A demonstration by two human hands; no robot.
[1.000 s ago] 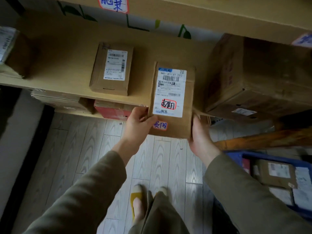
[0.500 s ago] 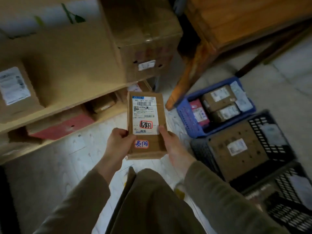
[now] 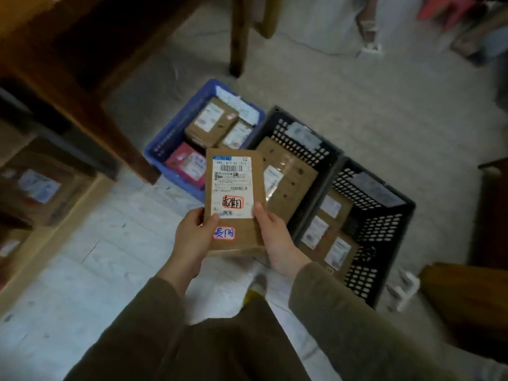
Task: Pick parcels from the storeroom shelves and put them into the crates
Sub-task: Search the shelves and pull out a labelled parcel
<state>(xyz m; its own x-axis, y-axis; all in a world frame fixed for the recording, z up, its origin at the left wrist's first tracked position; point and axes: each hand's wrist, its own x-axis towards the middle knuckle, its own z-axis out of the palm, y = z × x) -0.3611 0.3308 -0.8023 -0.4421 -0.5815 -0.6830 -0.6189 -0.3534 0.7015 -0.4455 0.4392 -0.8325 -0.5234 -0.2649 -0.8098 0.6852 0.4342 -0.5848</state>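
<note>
I hold a flat brown cardboard parcel (image 3: 233,199) with a white shipping label and a red-framed sticker, label up, in front of me. My left hand (image 3: 193,240) grips its lower left edge with the thumb on top. My right hand (image 3: 277,240) grips its lower right edge. The parcel hangs above the floor, in front of three crates. A blue crate (image 3: 170,138) holds several small parcels, one pink. A black crate (image 3: 310,141) beside it holds one large brown box. A second black crate (image 3: 390,224) at the right holds several labelled parcels.
A wooden table leg (image 3: 90,111) slants down at the left of the blue crate, another leg (image 3: 238,37) stands behind it. Shelves with boxes (image 3: 41,185) lie at the far left. A dark wooden piece (image 3: 492,213) and a brown object (image 3: 461,298) stand at the right.
I have lifted the parcel off the shelf and turned right with it. The shelves have slid out to the left and the three crates now lie straight ahead under the parcel.
</note>
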